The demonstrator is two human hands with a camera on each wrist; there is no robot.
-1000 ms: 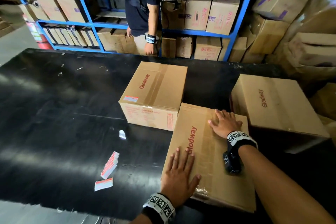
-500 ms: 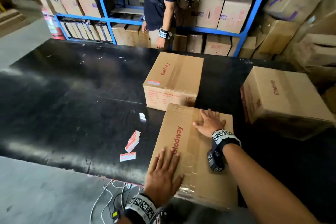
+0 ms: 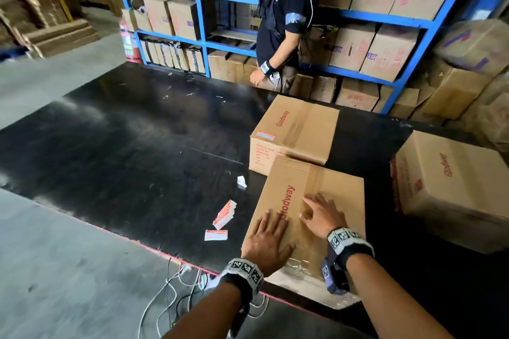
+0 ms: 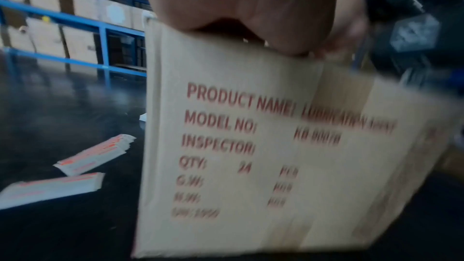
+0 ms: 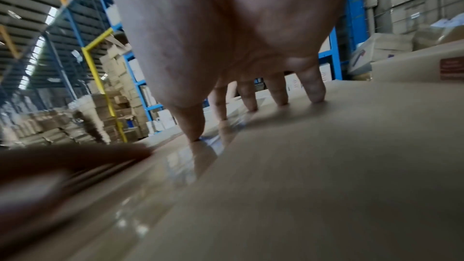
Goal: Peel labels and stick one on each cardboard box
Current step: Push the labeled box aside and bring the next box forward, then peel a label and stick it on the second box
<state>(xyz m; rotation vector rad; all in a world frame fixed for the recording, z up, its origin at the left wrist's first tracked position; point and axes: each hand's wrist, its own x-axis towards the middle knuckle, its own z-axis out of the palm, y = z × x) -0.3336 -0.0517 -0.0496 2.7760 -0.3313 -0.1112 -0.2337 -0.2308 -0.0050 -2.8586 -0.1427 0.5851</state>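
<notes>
The black table (image 3: 124, 151) fills most of the head view, with blue shelving (image 3: 202, 19) packed with cartons across the top of the frame and another person (image 3: 283, 22) standing in front of it, top centre.

You've got three cardboard boxes on that table. The one you're working on, the near box (image 3: 338, 190), sits lower centre, its near corner sticking out past the table edge. Just behind it, and as far as I can tell touching it, is the middle box (image 3: 297, 129), which already has a small label (image 3: 265, 136) on its top near the left corner. The third box (image 3: 451, 181) is off at the right edge, well apart.

Your left hand (image 3: 267, 242) lies flat on the near box lid, fingers straight and close together. Your right hand (image 3: 322, 215) is flat too, fingers spread, tips on the tape seam.

Left of the box: a fanned label stack (image 3: 225, 214), a single label strip (image 3: 216, 235) below it, and a white paper scrap (image 3: 242, 181) a bit above.
</notes>
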